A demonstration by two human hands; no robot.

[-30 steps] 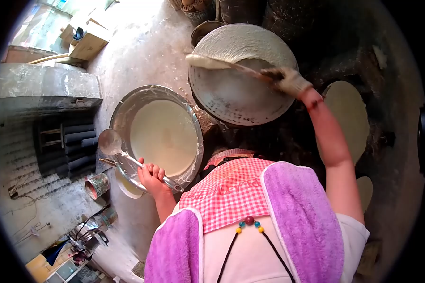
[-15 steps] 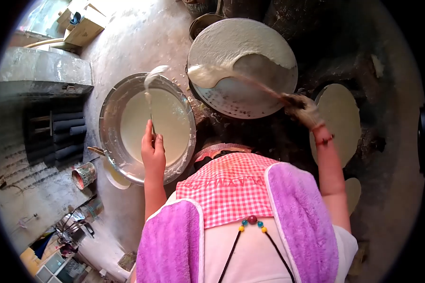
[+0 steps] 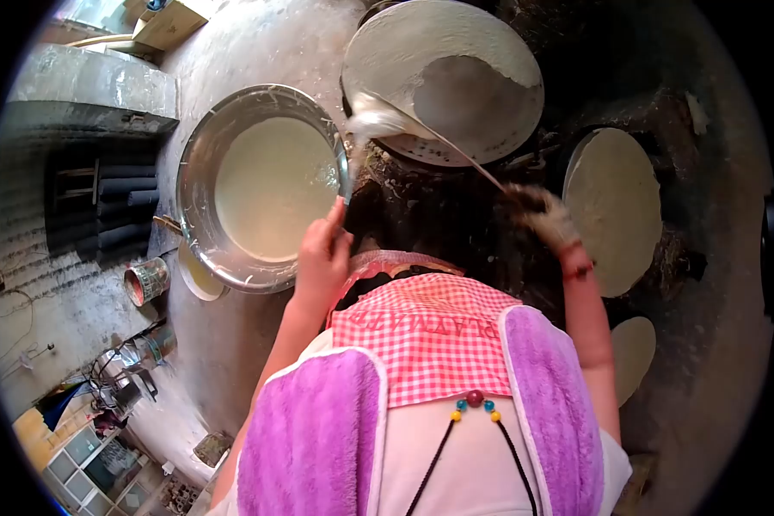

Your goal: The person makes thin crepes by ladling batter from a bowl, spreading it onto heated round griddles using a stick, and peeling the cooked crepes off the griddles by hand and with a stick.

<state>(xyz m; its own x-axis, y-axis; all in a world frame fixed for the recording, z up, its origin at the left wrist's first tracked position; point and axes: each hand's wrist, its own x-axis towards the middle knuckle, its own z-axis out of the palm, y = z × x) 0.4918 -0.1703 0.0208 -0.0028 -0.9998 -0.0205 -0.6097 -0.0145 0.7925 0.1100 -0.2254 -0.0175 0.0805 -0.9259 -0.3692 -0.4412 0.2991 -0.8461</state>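
My left hand (image 3: 322,249) is closed by the right rim of a metal basin (image 3: 199,232) of pale batter (image 3: 275,185). Its fingers grip a ladle, whose handle and bowl are smeared by motion. On my right hand (image 3: 543,215) is a stained glove, its fingers wrapped round the thin handle of a spreader (image 3: 464,155). The blurred pale end of the spreader lies over the lower left edge of a round griddle (image 3: 490,148). A layer of batter (image 3: 396,47) covers the griddle's upper and left parts. Steam hangs over its bare middle (image 3: 464,90).
Two pale round sheets, a large one (image 3: 615,211) and a smaller one (image 3: 634,357), lie at the right. A bucket (image 3: 146,281) and a shallow pale dish (image 3: 199,275) stand left of and below the basin. A cardboard box (image 3: 170,24) is at the upper left.
My left hand has moved right with the ladle, from over the basin to its rim. The spreader has swung to a steeper slant as my right hand lowered. Batter covers more of the griddle's left side.
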